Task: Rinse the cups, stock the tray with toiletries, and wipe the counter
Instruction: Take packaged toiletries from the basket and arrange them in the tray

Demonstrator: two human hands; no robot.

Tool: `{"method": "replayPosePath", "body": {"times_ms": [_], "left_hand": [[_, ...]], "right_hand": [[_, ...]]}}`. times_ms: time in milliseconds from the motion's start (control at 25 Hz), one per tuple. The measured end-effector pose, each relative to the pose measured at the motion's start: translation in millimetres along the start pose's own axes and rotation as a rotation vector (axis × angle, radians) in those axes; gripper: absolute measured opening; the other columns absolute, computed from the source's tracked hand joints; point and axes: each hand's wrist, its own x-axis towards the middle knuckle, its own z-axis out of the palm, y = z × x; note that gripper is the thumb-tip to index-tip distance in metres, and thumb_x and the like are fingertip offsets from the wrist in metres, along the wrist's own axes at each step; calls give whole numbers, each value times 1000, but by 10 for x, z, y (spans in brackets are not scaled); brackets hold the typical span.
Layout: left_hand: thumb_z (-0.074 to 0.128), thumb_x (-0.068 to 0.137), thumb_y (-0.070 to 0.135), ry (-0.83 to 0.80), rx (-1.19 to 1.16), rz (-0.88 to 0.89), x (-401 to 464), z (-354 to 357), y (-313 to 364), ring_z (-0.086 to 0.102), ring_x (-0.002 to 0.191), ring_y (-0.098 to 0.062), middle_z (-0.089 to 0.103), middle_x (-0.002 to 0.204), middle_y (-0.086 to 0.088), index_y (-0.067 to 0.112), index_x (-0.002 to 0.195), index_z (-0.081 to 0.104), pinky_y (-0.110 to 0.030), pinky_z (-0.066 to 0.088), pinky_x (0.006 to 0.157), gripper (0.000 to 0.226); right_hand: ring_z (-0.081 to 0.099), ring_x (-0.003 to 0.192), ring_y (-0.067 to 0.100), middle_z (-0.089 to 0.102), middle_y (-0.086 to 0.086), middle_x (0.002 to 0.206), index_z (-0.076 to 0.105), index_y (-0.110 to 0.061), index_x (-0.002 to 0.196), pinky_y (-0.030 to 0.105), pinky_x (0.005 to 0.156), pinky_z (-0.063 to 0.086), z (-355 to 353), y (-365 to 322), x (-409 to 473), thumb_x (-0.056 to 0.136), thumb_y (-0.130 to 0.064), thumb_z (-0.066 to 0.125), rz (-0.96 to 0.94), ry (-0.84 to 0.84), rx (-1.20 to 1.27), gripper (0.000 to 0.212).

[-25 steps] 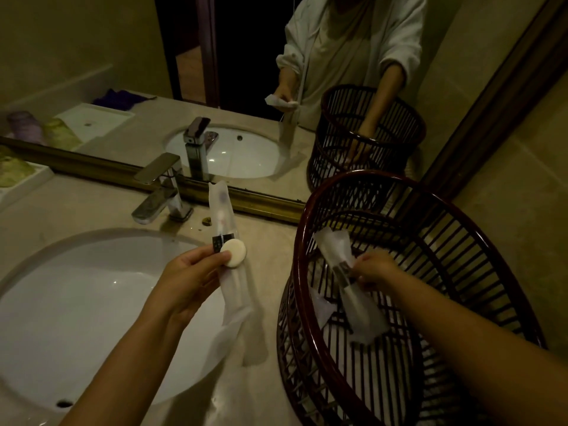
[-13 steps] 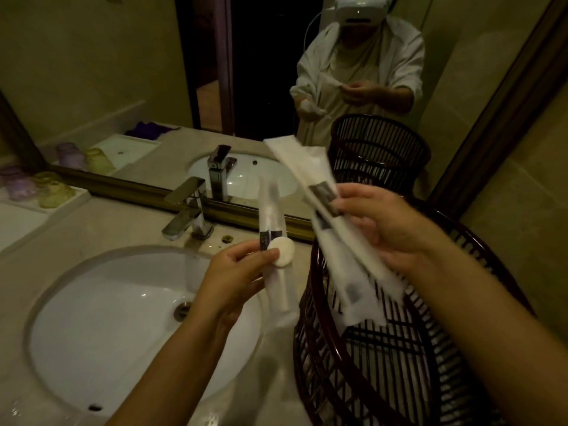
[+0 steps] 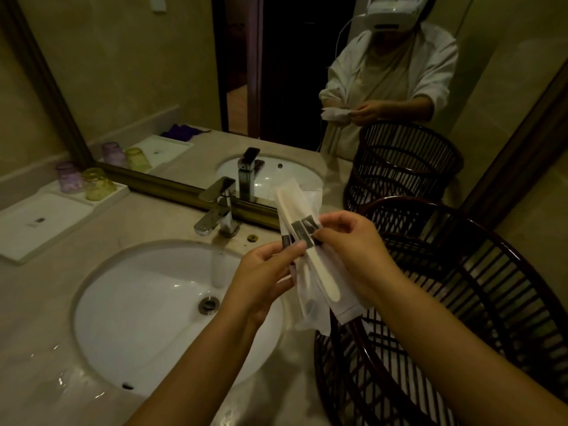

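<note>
Both hands, left (image 3: 266,272) and right (image 3: 350,250), now together, pinching one bundle of wrapped toiletries (image 3: 310,256) above sink's (image 3: 129,302) edge.

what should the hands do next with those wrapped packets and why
Probably carry the wrapped packets left to the white tray. Both the left hand and right hand already grip the bundle above the sink, and the tray looks unstocked.

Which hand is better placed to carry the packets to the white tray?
Probably the left. The left hand and right hand both grip the wrapped packets, but the white tray lies far left, so the left arm need not cross over.
</note>
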Motion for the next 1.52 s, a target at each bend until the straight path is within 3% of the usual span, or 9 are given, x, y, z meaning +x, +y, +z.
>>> {"method": "replayPosePath", "body": {"times_ms": [360, 600, 800, 960, 1080, 1160, 1240, 1400, 1520], "left_hand": [[64, 79, 2, 88, 71, -6, 64, -17, -43, 72, 72, -13, 75, 71, 1, 10, 89, 67, -22, 55, 57, 14], [66, 79, 8, 90, 49, -5, 101, -42, -56, 72, 74, -14, 76, 73, 1, 10, 91, 67, -23, 57, 59, 13], [65, 79, 6, 140, 59, -46, 129, -80, -82, 71, 81, -20, 74, 85, -7, 7, 98, 66, -28, 58, 64, 19], [64, 79, 8, 164, 40, -72, 165, -232, -131, 68, 90, -24, 70, 96, -11, 8, 98, 65, -30, 55, 69, 19], [63, 78, 9, 180, 34, -93, 175, -325, -187, 69, 87, -23, 71, 90, -10, 10, 91, 66, -30, 55, 67, 13], [67, 71, 12, 181, 49, -105, 177, -383, -226, 70, 83, -22, 74, 83, -7, 11, 89, 67, -30, 55, 65, 18], [68, 61, 19, 179, 60, -117, 173, -426, -246, 72, 77, -20, 76, 76, -3, 11, 88, 68, -27, 57, 60, 29], [69, 62, 20, 207, 62, -144, 196, -469, -320, 71, 82, -23, 75, 82, -6, 12, 90, 69, -30, 53, 66, 29], [67, 68, 18, 225, 65, -146, 214, -479, -346, 68, 87, -24, 72, 91, -10, 11, 93, 69, -31, 51, 68, 25]], "right_hand": [[59, 69, 7, 62, -1, 80, 59, -24, 83, 7, 44, 43, 3, 89, 104, 77, -7, 69, -12, -79, -30, 20], [62, 72, 12, 60, -2, 75, 56, -25, 82, 20, 64, 52, 20, 122, 145, 73, -7, 73, -91, -83, -139, 25], [65, 73, 10, 63, 0, 84, 58, -26, 87, 15, 52, 53, -148, 82, 240, 81, -16, 65, -85, -80, -5, 13], [60, 74, 17, 64, 7, 87, 65, -11, 94, 26, 57, 52, -880, 436, 682, 85, -14, 61, 50, 206, -305, 9], [56, 77, 16, 62, 9, 95, 64, -5, 103, 27, 61, 48, -1206, 1135, 764, 82, -19, 67, 431, -111, -778, 26], [55, 97, 18, 58, 6, 114, 60, -11, 111, 27, 72, 48, -1217, 1529, 764, 76, -28, 72, 451, -283, -1023, 41], [54, 108, 23, 55, 8, 121, 54, -9, 121, 31, 80, 50, -1134, 1753, 765, 72, -34, 74, 486, -337, -999, 58], [60, 80, 19, 60, 6, 81, 63, -8, 82, 25, 52, 45, -883, 2010, 735, 67, -48, 71, 518, -313, -1079, 43], [58, 84, 20, 60, 8, 95, 55, -13, 80, 26, 61, 51, -740, 2204, 660, 72, -60, 59, 560, -186, -1159, 48]]}}
